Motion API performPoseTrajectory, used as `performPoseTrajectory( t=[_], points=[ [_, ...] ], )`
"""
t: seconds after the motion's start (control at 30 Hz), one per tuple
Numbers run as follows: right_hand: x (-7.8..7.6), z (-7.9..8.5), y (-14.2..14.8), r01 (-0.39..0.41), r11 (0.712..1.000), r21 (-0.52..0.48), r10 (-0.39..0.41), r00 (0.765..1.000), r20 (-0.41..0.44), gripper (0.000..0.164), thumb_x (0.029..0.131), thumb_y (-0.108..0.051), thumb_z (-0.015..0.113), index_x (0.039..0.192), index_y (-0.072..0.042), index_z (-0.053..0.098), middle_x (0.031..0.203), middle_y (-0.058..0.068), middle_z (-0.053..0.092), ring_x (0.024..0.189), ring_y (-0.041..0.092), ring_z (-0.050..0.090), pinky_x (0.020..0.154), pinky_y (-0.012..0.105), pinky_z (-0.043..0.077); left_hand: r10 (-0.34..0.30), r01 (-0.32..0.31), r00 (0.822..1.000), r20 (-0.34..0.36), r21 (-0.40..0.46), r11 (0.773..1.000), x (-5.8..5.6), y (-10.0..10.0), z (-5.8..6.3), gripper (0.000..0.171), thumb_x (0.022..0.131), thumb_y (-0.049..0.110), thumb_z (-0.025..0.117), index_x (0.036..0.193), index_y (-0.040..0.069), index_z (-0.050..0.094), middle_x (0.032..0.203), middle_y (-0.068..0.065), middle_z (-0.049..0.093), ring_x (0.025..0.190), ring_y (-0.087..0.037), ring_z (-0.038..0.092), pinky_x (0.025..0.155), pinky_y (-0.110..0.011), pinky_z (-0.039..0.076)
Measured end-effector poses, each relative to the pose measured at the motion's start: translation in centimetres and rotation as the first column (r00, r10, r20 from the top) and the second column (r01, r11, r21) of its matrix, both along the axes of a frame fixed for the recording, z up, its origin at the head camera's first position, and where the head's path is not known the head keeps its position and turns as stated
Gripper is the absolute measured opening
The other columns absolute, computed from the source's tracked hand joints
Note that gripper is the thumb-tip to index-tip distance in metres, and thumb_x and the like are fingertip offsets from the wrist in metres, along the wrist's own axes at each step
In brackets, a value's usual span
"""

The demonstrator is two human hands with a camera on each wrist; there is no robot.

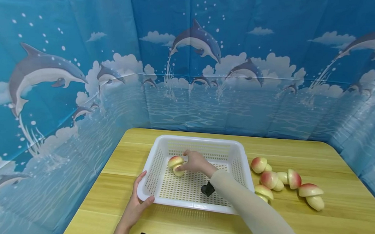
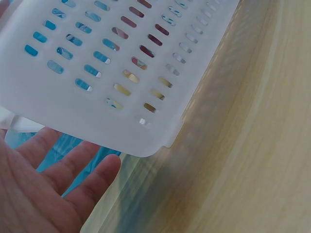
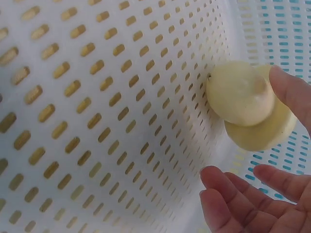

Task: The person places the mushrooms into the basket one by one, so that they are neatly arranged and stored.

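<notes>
Six mushrooms [image 1: 176, 161] together, head view only

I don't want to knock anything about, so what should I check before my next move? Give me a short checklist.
1. Basket steadied: ok. The left hand touches the near-left corner of the white perforated basket.
2. Red-and-yellow mushroom inside the rim: ok. It lies toward the basket's left end.
3. Right hand clear of that mushroom: cannot tell. The thumb overlaps it in the right wrist view, but contact is unclear.
4. Other mushrooms inside the basket: not ok. Five lie on the table to its right.
5. Nearest outside mushroom clear of the basket wall: cannot tell. The rim partly hides it.
</notes>
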State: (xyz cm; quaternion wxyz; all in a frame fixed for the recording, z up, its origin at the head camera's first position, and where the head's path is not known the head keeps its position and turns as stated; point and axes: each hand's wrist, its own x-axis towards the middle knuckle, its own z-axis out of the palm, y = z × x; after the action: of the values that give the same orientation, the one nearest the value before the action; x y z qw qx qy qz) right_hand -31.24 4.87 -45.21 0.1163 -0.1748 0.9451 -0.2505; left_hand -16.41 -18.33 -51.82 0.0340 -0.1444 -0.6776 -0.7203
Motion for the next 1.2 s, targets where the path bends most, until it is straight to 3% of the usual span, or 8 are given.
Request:
performPoseTrajectory(
  t=[0.2, 0.47, 0.93, 1.2],
  points=[
    [0.0, 0.5, 0.4, 0.003, 1.000, -0.003, -0.003, 1.000, 0.000, 0.083, 0.070, -0.051, 0.079, 0.132, -0.003, 0.050, 0.118, 0.014, 0.061, 0.109, 0.031, 0.055, 0.092, 0.043, 0.044, 0.001, -0.001, 1.000, -0.003, 0.008, 1.000, 0.0, 0.0, -0.1, 0.083, 0.086, 0.001, 0.062, 0.150, 0.024, 0.015, 0.148, -0.023, 0.023, 0.125, -0.046, 0.037, 0.092, -0.036, 0.044],
    [-0.2, 0.8, 1.0, -0.004, 1.000, -0.014, 0.004, 1.000, -0.010, 0.080, 0.070, -0.046, 0.080, 0.130, -0.002, 0.051, 0.095, 0.007, 0.064, 0.088, 0.022, 0.059, 0.080, 0.038, 0.049, 0.003, -0.003, 1.000, -0.016, -0.002, 1.000, -0.1, -0.1, -0.1, 0.082, 0.085, 0.000, 0.061, 0.150, 0.023, 0.016, 0.148, -0.023, 0.025, 0.125, -0.046, 0.037, 0.093, -0.037, 0.043],
    [0.2, 2.5, 2.3, -0.001, 1.000, -0.006, 0.000, 1.000, -0.028, 0.072, 0.074, -0.045, 0.078, 0.128, -0.003, 0.054, 0.103, 0.012, 0.064, 0.090, 0.023, 0.059, 0.076, 0.038, 0.049, 0.008, -0.008, 1.000, -0.013, -0.004, 1.000, 0.0, -0.1, -0.2, 0.082, 0.085, 0.000, 0.061, 0.150, 0.023, 0.016, 0.147, -0.023, 0.026, 0.124, -0.045, 0.038, 0.093, -0.040, 0.043],
    [-0.1, 4.3, 3.7, 0.005, 0.998, -0.062, -0.007, 1.000, -0.030, 0.070, 0.078, -0.044, 0.075, 0.130, -0.005, 0.052, 0.106, 0.014, 0.062, 0.089, 0.024, 0.059, 0.072, 0.039, 0.050, -0.004, 0.004, 1.000, -0.013, 0.005, 1.000, 0.0, -0.1, -0.1, 0.081, 0.086, 0.000, 0.061, 0.150, 0.023, 0.016, 0.147, -0.023, 0.027, 0.124, -0.045, 0.038, 0.094, -0.043, 0.043]
  ],
)
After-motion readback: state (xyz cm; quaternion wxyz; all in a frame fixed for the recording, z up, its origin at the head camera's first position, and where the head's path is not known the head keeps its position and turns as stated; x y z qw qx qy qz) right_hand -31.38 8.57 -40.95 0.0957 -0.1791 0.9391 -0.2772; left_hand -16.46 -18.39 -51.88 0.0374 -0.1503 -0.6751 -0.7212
